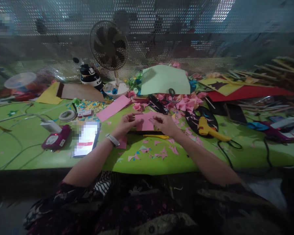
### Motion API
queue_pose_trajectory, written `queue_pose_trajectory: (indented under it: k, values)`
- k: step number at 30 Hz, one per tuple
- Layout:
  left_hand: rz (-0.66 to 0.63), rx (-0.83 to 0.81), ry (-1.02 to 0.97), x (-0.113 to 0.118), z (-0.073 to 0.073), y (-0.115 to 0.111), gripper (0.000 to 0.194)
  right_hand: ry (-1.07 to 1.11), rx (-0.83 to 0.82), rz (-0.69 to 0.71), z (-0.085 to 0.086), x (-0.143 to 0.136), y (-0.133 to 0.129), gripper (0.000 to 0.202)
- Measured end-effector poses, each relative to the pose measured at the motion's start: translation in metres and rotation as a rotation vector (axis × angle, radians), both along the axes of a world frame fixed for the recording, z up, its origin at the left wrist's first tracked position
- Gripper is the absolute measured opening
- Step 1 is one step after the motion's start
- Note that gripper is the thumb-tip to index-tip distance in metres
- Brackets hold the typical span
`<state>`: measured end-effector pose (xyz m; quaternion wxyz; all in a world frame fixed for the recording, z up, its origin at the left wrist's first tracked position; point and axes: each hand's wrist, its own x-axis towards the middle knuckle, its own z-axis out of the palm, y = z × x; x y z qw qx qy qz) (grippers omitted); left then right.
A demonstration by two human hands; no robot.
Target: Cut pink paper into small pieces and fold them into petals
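Observation:
A small pink paper square (145,122) is held up over the green table (134,166). My left hand (127,124) pinches its left side, with the thumb on the front. At its right edge my right hand (164,123) grips it between thumb and fingers. Below the paper lie a dark flat object, partly hidden, and a yellow cutter (156,136). Another pink piece (122,143) rests beside my left wrist. Pink scraps (163,153) are scattered nearer the table's front edge. A longer pink strip (113,107) lies behind my left hand.
On the left are a lit phone (86,139), a purple power adapter (57,137), cables and a tape roll (67,115). A yellow glue gun (212,129) lies at right. A fan (109,45), a pale green sheet (165,80), pink paper flowers and a black stapler (158,104) stand or lie behind.

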<state>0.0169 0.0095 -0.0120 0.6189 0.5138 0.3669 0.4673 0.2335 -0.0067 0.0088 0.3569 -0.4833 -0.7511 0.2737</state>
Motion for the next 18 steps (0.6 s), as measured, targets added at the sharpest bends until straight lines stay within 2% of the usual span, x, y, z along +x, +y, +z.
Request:
queue_pose_trajectory:
  k: [2,6,10,12,14,18]
  values:
    - [0.022,0.001,0.009,-0.001,0.000,0.002,0.052,0.005,-0.031,0.000,-0.003,0.001,0.007,0.038]
    - [0.191,-0.029,-0.026,-0.006,-0.002,0.007,0.046,-0.038,-0.101,-0.164,-0.012,0.013,0.030,0.037]
    - [0.301,-0.014,-0.031,-0.013,0.002,0.009,0.036,-0.300,0.027,-0.404,-0.014,0.025,0.044,0.027]
    - [0.335,-0.003,-0.017,-0.016,0.006,0.010,0.033,-0.351,0.103,-0.485,-0.012,0.028,0.043,0.022]
    - [0.375,0.004,-0.006,-0.019,0.012,0.010,0.032,-0.356,0.138,-0.483,-0.008,0.029,0.038,0.021]
    - [0.371,0.020,0.033,-0.024,0.026,0.016,0.030,-0.377,0.141,-0.323,-0.005,0.026,0.030,0.022]
